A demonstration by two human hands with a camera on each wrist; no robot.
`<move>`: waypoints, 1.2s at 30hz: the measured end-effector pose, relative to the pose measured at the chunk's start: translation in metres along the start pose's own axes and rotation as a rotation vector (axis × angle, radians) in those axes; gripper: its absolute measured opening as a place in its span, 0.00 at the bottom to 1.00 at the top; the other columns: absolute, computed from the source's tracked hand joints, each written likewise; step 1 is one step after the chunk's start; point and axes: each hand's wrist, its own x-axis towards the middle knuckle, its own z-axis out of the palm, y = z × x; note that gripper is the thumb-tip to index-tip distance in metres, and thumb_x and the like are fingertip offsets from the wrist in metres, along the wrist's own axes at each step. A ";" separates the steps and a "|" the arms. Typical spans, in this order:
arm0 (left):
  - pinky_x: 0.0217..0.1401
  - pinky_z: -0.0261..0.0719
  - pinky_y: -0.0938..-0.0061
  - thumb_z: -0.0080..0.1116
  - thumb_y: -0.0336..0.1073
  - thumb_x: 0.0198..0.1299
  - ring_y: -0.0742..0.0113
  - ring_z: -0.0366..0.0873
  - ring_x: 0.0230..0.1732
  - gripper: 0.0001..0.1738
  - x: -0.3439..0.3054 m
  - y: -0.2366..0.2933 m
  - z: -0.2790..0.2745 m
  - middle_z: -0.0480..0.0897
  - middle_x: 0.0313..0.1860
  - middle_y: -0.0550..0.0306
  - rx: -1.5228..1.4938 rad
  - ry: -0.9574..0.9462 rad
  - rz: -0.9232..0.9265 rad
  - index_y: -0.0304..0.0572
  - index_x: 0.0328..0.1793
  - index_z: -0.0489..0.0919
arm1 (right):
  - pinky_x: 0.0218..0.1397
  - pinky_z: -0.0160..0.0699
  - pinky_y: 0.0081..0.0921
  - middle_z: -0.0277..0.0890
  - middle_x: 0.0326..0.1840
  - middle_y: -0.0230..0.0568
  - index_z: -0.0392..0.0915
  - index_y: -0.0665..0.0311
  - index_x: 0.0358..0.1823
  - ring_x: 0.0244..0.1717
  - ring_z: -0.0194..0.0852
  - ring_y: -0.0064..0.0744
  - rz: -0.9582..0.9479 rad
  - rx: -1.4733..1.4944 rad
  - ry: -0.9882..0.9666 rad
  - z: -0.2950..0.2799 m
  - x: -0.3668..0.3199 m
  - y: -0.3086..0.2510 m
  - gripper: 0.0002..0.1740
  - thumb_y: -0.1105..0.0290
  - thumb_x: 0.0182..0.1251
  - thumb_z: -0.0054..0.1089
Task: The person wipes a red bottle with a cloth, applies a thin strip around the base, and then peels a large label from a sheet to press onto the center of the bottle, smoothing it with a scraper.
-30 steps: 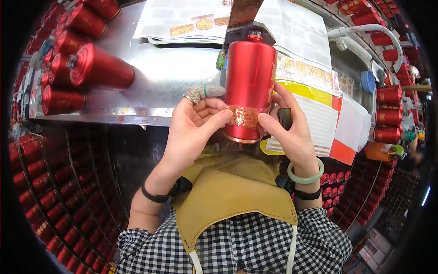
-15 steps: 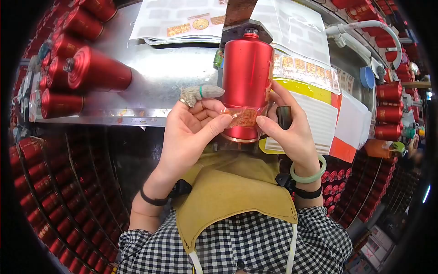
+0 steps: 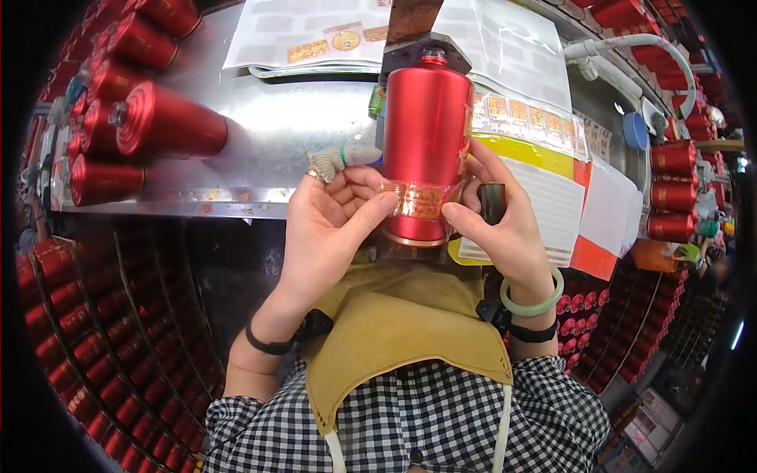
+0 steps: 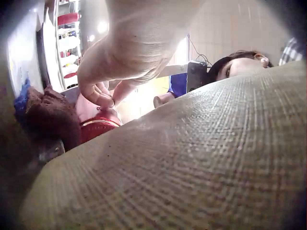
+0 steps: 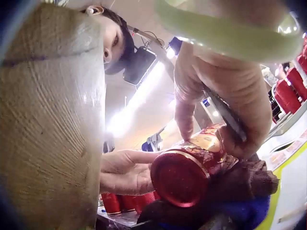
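A red metallic bottle (image 3: 426, 126) lies with its neck away from me and its base toward my apron. Round its lower part sits a clear, gold-patterned label (image 3: 422, 201). My left hand (image 3: 319, 217) pinches the label's left end between thumb and curled fingers; a knitted cover (image 3: 347, 158) with a green band sheathes its straight index finger. At the label's right end presses the thumb of my right hand (image 3: 509, 217), its index finger reaching along the bottle's side. A dark flat piece (image 3: 492, 203) is held within the right hand. In the right wrist view the bottle's round base (image 5: 180, 179) shows.
Several red bottles (image 3: 169, 118) stand at the left of the metal table (image 3: 300, 114). Printed sheets (image 3: 315, 35) lie behind, and sticker strips (image 3: 524, 118) with yellow and white sheets lie right. A pale pipe (image 3: 631, 47) curves at the back right; racks of bottles (image 3: 102, 339) flank me.
Half a second ago the label's left part bowed up off the bottle with the left hand; now it lies flatter against the surface. The right hand and bottle have hardly moved.
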 end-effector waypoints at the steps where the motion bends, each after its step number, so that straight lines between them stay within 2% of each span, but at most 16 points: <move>1: 0.61 0.84 0.74 0.64 0.19 0.68 0.69 0.83 0.53 0.21 0.000 0.000 0.000 0.80 0.51 0.53 -0.010 -0.011 0.002 0.31 0.63 0.70 | 0.55 0.67 0.20 0.69 0.51 0.30 0.54 0.73 0.84 0.49 0.64 0.18 -0.014 -0.036 0.029 0.003 0.001 -0.002 0.46 0.83 0.64 0.65; 2: 0.61 0.84 0.74 0.64 0.19 0.68 0.69 0.83 0.53 0.21 -0.001 0.001 0.001 0.80 0.51 0.53 -0.009 -0.012 0.001 0.31 0.63 0.70 | 0.43 0.67 0.15 0.69 0.41 0.26 0.55 0.74 0.83 0.35 0.61 0.12 -0.028 -0.071 0.059 0.004 0.001 -0.004 0.47 0.80 0.65 0.69; 5: 0.61 0.84 0.74 0.64 0.18 0.67 0.69 0.83 0.53 0.22 -0.002 0.001 0.003 0.80 0.51 0.53 -0.030 -0.011 -0.013 0.32 0.64 0.70 | 0.44 0.67 0.15 0.71 0.46 0.28 0.55 0.75 0.83 0.36 0.61 0.11 -0.005 -0.098 0.049 -0.003 -0.001 0.003 0.47 0.80 0.65 0.69; 9: 0.60 0.84 0.74 0.64 0.18 0.67 0.69 0.83 0.53 0.22 -0.001 0.001 0.003 0.80 0.51 0.53 -0.031 -0.018 0.013 0.32 0.64 0.70 | 0.44 0.67 0.15 0.70 0.45 0.28 0.55 0.75 0.83 0.37 0.61 0.11 -0.019 -0.089 0.079 -0.001 -0.001 0.005 0.47 0.80 0.65 0.69; 14: 0.60 0.84 0.74 0.64 0.18 0.67 0.70 0.83 0.53 0.21 -0.003 0.002 0.004 0.80 0.51 0.53 -0.027 -0.011 0.014 0.31 0.64 0.70 | 0.45 0.67 0.15 0.67 0.37 0.26 0.55 0.74 0.83 0.37 0.61 0.12 -0.026 -0.097 0.058 -0.006 -0.002 0.009 0.47 0.80 0.64 0.70; 21: 0.60 0.84 0.74 0.63 0.18 0.68 0.70 0.83 0.53 0.21 -0.004 0.002 0.004 0.80 0.51 0.53 -0.055 -0.007 0.030 0.31 0.64 0.71 | 0.44 0.68 0.15 0.68 0.38 0.26 0.56 0.74 0.83 0.36 0.62 0.13 -0.002 -0.138 0.059 -0.004 -0.001 0.002 0.47 0.80 0.64 0.70; 26: 0.61 0.84 0.74 0.63 0.18 0.68 0.70 0.82 0.53 0.21 -0.006 0.005 0.006 0.80 0.51 0.53 -0.049 -0.017 0.045 0.31 0.64 0.71 | 0.43 0.68 0.15 0.68 0.37 0.27 0.56 0.74 0.83 0.36 0.63 0.13 -0.004 -0.020 0.061 -0.001 -0.001 0.002 0.47 0.80 0.64 0.70; 36: 0.62 0.85 0.73 0.63 0.17 0.67 0.69 0.83 0.55 0.24 -0.008 0.009 0.011 0.80 0.54 0.52 -0.058 -0.032 0.055 0.30 0.67 0.70 | 0.44 0.69 0.15 0.68 0.36 0.26 0.56 0.75 0.83 0.37 0.65 0.13 0.013 -0.029 0.083 -0.006 -0.002 0.008 0.46 0.80 0.65 0.69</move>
